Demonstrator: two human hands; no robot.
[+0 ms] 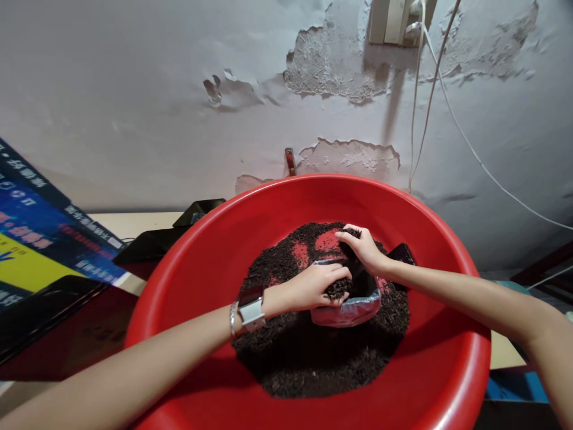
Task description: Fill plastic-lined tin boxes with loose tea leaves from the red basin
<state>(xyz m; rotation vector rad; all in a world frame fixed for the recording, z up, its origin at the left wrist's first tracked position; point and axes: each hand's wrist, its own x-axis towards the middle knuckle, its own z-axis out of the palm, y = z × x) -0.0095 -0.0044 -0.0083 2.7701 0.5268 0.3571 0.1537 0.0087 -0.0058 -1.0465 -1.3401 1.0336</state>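
A large red basin [215, 251] holds a spread of dark, crumbly potting soil [308, 370]. In the middle of the soil stands a plastic bag [351, 313], whitish and see-through at its side, its mouth open and dark inside. My left hand [320, 283], below a watch and a bracelet, curls around a clump of soil at the bag's left rim. At the bag's far side my right hand [364, 248] grips another clump of soil. The fingers of both hands are partly covered by soil.
A dark object [403, 254] lies in the basin behind my right forearm. Black trays [152, 245] and a printed blue-and-yellow board [40, 227] stand to the left. Behind is a peeling wall [156, 107] with a socket box [396, 24] and hanging cables [461, 125].
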